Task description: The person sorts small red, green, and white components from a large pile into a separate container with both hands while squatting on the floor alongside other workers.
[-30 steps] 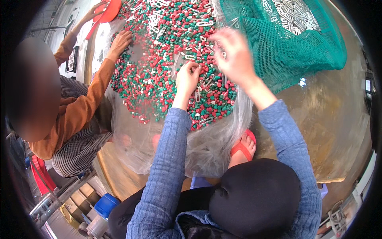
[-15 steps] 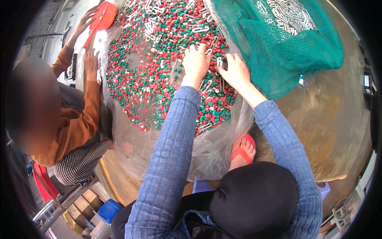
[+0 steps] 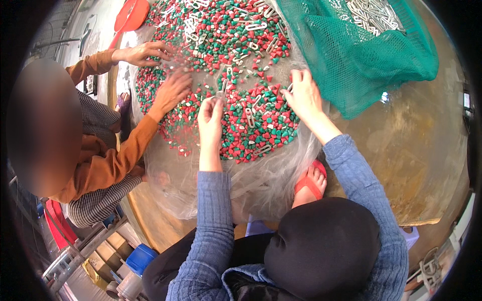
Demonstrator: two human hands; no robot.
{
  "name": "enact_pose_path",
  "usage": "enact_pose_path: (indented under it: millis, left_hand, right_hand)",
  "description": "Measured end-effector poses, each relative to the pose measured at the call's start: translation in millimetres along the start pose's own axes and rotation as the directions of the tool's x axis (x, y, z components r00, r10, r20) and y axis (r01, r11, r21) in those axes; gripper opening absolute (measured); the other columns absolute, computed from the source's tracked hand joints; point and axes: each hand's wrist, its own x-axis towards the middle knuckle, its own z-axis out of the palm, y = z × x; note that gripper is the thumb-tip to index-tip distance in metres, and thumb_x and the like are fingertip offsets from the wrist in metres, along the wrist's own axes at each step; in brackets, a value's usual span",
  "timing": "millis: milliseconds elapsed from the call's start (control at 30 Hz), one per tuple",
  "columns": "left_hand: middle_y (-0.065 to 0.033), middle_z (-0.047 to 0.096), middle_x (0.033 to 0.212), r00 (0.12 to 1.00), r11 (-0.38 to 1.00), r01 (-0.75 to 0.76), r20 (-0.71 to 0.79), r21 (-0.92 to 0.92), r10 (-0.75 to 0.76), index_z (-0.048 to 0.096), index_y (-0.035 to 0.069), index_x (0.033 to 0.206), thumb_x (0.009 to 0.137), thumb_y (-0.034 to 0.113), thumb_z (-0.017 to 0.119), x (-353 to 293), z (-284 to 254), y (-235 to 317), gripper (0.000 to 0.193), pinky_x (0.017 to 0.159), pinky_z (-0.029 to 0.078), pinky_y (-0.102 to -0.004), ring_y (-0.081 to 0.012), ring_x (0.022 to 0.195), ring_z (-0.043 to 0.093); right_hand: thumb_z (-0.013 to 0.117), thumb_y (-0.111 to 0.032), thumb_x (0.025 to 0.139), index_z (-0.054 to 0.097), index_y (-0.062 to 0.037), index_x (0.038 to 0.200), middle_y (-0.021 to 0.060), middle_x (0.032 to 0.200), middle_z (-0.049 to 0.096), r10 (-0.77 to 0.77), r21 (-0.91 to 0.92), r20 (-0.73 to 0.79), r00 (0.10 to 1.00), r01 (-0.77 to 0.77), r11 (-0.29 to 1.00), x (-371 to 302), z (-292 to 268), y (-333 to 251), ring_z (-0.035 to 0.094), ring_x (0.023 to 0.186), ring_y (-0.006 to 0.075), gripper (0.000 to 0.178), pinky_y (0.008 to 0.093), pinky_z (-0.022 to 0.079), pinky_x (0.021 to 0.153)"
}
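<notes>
A wide heap of small red and green cone-shaped pieces [image 3: 266, 131] lies on a translucent sheet [image 3: 251, 188], with silvery elongated metal loops [image 3: 250, 118] scattered through it. Over the heap's middle, my left hand [image 3: 211, 120] is closed in a pinch on one metal loop [image 3: 221, 94]. At the right side, my right hand [image 3: 306, 100] has thumb and fingers closed around another loop [image 3: 289, 87], partly covered by the fingers. Further loops [image 3: 256, 26] lie among the cones at the far side.
At the far right, green netting [image 3: 346, 60] lines a basket of metal loops [image 3: 374, 17]. A co-worker's hands [image 3: 173, 90] reach into the heap from the left. An orange scoop [image 3: 131, 16] lies at the far left. My sandalled foot [image 3: 311, 183] is near the sheet's edge.
My left hand has moved left and nearer to me; my right hand has shifted slightly right. A bare strip shows across the heap. The co-worker's hands have moved from the scoop into the cones.
</notes>
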Motion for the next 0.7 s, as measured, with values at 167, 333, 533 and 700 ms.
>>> enact_pose_path:
  millis: [167,333,533,700]
  left_hand:
    - [-0.0035,0.055,0.092,0.975,0.817,0.221,0.092,-0.532,-0.204,0.051,0.007,0.106,0.091,0.011,0.052,-28,2,11,0.015,0.068,0.044,-0.0231,-0.011,0.076,0.053]
    - [0.0005,0.05,0.083,0.92,0.814,0.349,0.334,-0.464,-0.204,0.05,0.008,0.106,0.088,0.019,0.052,-9,10,-5,0.021,0.066,0.044,-0.0254,-0.0123,0.07,0.05]
    - [-0.011,0.066,0.086,0.981,0.502,-0.192,0.175,0.843,0.081,0.064,0.014,0.1,0.077,0.03,0.069,6,72,0,0.028,0.068,0.049,-0.0343,-0.0237,0.077,0.064]
    - [-0.0049,0.064,0.078,0.998,0.852,-0.055,0.056,0.52,0.031,0.065,0.007,0.093,0.085,0.026,0.062,21,52,-4,0.021,0.061,0.046,-0.0268,-0.0142,0.07,0.061]
  right_hand:
    - [0.073,-0.025,0.073,0.048,-0.0015,0.1,0.0187,0.098,0.053,0.075,-0.103,0.14,0.987,-0.061,0.993,8,-6,8,0.06,0.086,0.0337,0.043,0.0416,0.051,0.073]
    - [0.062,-0.007,0.074,0.052,-0.0081,0.102,0.0171,0.103,0.05,-0.202,-0.013,0.234,0.951,0.211,0.977,5,-2,6,0.06,0.087,0.0352,0.029,0.0449,0.05,0.075]
    - [0.059,-0.003,0.071,0.062,-0.0093,0.1,0.0144,0.112,0.049,-0.297,0.111,0.372,0.879,0.275,0.955,1,-18,18,0.059,0.094,0.0335,0.029,0.0439,0.047,0.084]
    - [0.064,-0.006,0.068,0.062,-0.0092,0.096,0.0109,0.102,0.053,-0.197,-0.013,0.493,0.847,0.234,0.972,-4,-26,16,0.056,0.098,0.0299,0.028,0.042,0.047,0.084]
